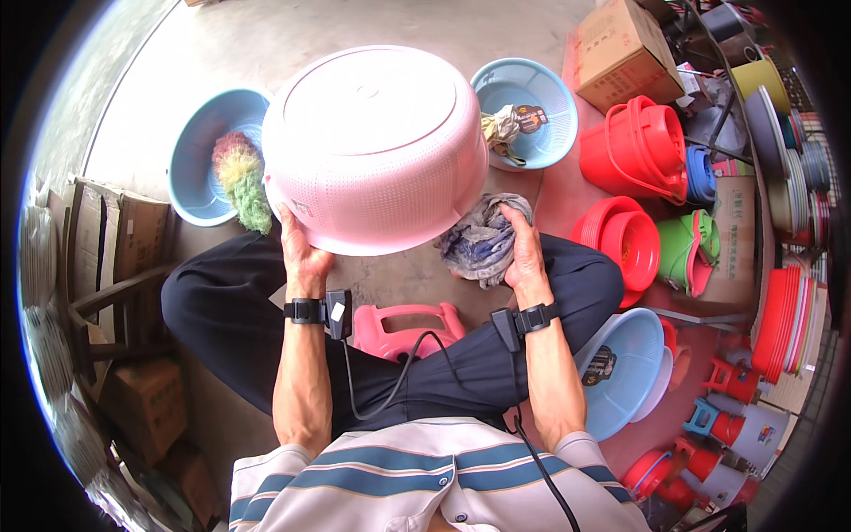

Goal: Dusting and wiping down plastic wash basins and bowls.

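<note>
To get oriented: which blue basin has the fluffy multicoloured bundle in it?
Leftmost blue basin; the bundle overlaps its rim. The upper-right basin has a yellowish bunch; the lower-right basin shows only a dark label.

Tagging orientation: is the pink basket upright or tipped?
Tipped: the pink basket shows its base to the camera, left hand at its rim.
</note>
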Demonstrator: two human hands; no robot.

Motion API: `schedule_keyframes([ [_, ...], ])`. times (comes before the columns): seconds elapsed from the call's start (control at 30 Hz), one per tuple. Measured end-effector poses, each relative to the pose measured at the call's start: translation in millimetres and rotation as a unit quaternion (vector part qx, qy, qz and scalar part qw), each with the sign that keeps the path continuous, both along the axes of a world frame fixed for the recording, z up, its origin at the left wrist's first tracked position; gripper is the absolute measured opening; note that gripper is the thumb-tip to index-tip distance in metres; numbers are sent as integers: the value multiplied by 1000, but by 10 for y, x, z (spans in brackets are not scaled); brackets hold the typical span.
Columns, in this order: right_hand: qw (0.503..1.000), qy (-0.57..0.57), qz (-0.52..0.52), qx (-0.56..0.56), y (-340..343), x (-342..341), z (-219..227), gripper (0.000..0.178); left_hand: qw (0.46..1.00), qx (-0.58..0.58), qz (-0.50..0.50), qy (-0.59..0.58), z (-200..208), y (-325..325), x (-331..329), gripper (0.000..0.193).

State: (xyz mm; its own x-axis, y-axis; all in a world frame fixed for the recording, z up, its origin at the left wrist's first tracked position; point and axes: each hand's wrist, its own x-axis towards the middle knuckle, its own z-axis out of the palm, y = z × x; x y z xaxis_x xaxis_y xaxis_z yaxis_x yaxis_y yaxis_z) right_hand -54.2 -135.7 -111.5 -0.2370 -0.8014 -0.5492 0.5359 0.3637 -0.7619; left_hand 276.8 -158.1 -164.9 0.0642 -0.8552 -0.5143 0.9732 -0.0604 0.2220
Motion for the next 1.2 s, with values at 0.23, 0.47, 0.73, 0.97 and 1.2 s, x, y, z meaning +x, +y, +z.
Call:
schedule_keyframes([
  [0.23, 986, 51, 154, -28, 5, 156, 95, 29, 1000, -12, -24, -11, -27, 16, 5, 59],
  [0.47, 987, 62, 147, -5, 1, 233, -103, 35, 995, -18, -39, -92, 332, 31, -51, 62],
  [0.73, 909, 387, 126, -92, -99, 103, -388, 42, 991, -38, -51, -116, 382, 30, -128, 65],
  [0.97, 990, 26, 124, 61, 7, 223, -195, 41, 993, -18, -14, -114, 314, 32, -104, 67],
  [1.2, 955, 200, 217, -27, 55, 240, -312, 37, 989, -17, -16, -143, 441, 69, -123, 69],
])
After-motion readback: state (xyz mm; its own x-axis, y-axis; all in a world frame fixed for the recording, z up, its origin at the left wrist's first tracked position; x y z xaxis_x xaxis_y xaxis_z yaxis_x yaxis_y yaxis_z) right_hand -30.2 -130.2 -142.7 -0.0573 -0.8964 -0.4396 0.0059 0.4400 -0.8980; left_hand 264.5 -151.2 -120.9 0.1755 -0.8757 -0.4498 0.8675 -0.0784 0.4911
